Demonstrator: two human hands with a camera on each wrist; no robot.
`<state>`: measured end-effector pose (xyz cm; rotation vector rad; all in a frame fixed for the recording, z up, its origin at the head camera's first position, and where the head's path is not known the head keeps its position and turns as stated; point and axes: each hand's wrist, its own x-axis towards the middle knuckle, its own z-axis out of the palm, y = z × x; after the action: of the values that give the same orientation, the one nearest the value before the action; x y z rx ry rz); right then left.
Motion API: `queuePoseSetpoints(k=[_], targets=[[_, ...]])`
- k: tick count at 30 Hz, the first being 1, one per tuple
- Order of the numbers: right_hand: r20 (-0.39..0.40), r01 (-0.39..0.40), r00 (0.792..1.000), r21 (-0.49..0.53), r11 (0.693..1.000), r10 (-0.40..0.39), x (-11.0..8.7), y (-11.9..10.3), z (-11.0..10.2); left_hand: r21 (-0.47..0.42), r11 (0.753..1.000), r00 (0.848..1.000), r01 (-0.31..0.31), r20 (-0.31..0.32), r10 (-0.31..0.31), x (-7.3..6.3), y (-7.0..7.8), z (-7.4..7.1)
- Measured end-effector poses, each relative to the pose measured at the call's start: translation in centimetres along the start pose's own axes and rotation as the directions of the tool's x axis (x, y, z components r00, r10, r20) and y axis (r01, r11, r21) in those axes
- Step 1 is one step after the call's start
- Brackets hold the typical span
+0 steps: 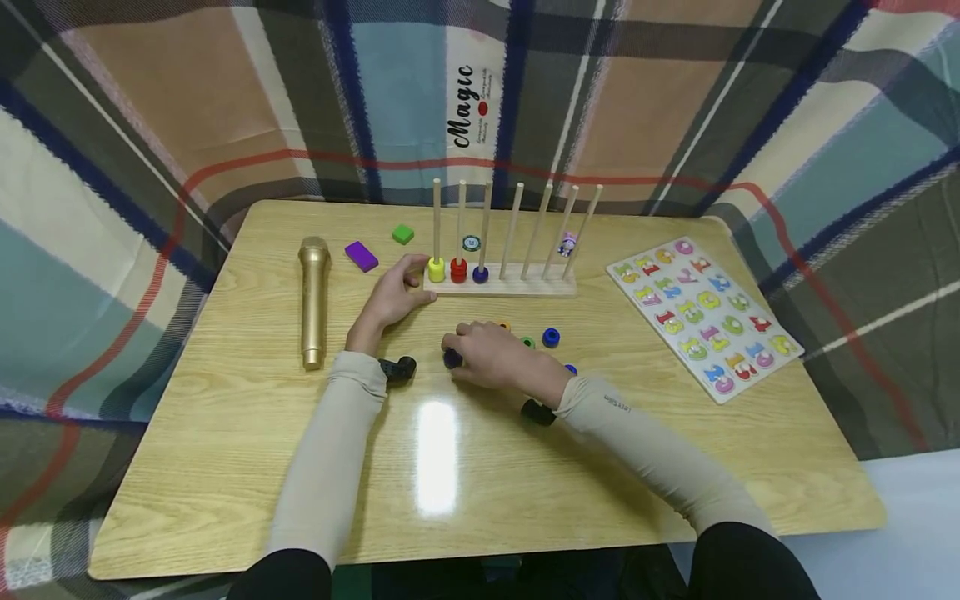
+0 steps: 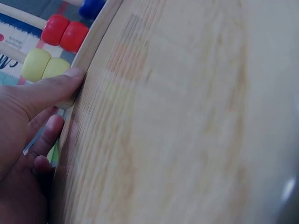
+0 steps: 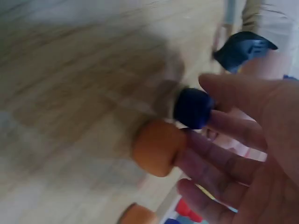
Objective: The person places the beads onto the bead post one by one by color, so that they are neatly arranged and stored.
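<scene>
My left hand [image 1: 393, 297] grips the left end of a wooden peg rack [image 1: 502, 287], the thumb on its front edge. Several upright pegs stand on the rack. The three leftmost carry yellow beads [image 1: 437, 270], red beads [image 1: 458, 270] and blue beads [image 1: 481, 274]. In front of the rack my right hand [image 1: 491, 357] pinches a dark blue bead [image 3: 193, 108] between thumb and forefinger, low over the table. Against its other fingers lies an orange bead [image 3: 159, 148] in the right wrist view. Beyond that hand are a green bead [image 1: 528, 342] and a blue bead [image 1: 551, 337].
A number board [image 1: 705, 317] lies at the right. On the left are a gold cylinder [image 1: 313, 304], a purple block [image 1: 362, 256] and a green block [image 1: 402, 233]. Small round and figure-shaped items, including a purple-and-white figure [image 1: 567, 244], sit behind the pegs. Plaid cloth [image 1: 405, 83] hangs behind the table.
</scene>
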<state>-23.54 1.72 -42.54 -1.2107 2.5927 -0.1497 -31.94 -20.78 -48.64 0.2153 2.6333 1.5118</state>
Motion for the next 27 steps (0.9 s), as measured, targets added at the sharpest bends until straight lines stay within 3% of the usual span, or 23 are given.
queuePoseSetpoints(k=[5, 10, 15, 17, 19, 24, 26, 27], targets=[[-0.067, 0.036, 0.997, 0.006, 0.999, -0.036, -0.1, 0.2, 0.5, -0.005, 1.0, 1.0, -0.004, -0.007, 0.004, -0.2, 0.0, 0.0], [-0.145, 0.036, 0.989, 0.046, 0.998, -0.029, -0.4, 0.8, -0.6, -0.01, 1.0, 1.0, 0.0, 0.001, 0.0, -0.1, 0.0, 0.1], [-0.32, 0.005, 0.947, 0.118, 0.993, 0.033, -0.9, 2.2, -4.1, -0.016, 1.0, 1.0, 0.0, 0.003, 0.0, 0.0, 0.1, 0.1], [-0.393, -0.027, 0.916, 0.153, 0.988, 0.086, -1.1, 2.8, -6.1, -0.016, 1.0, 1.0, -0.004, 0.001, 0.004, 0.0, 0.1, 0.1], [-0.471, -0.053, 0.871, 0.197, 0.979, 0.142, -1.2, 3.5, -8.1, -0.017, 1.0, 1.0, -0.004, 0.002, 0.004, 0.0, 0.1, 0.0], [-0.673, -0.08, 0.702, 0.247, 0.966, 0.23, -1.0, 4.6, -11.9, -0.015, 1.0, 1.0, 0.005, 0.007, -0.005, -0.1, 0.0, 0.0], [-0.716, -0.108, 0.65, 0.246, 0.963, 0.256, -0.8, 5.0, -12.8, -0.015, 1.0, 1.0, 0.004, 0.011, -0.004, -0.1, -0.1, 0.1], [-0.722, -0.123, 0.637, 0.25, 0.96, 0.27, -0.7, 5.1, -13.1, -0.015, 1.0, 1.0, 0.003, 0.016, -0.003, -0.1, -0.1, 0.2]])
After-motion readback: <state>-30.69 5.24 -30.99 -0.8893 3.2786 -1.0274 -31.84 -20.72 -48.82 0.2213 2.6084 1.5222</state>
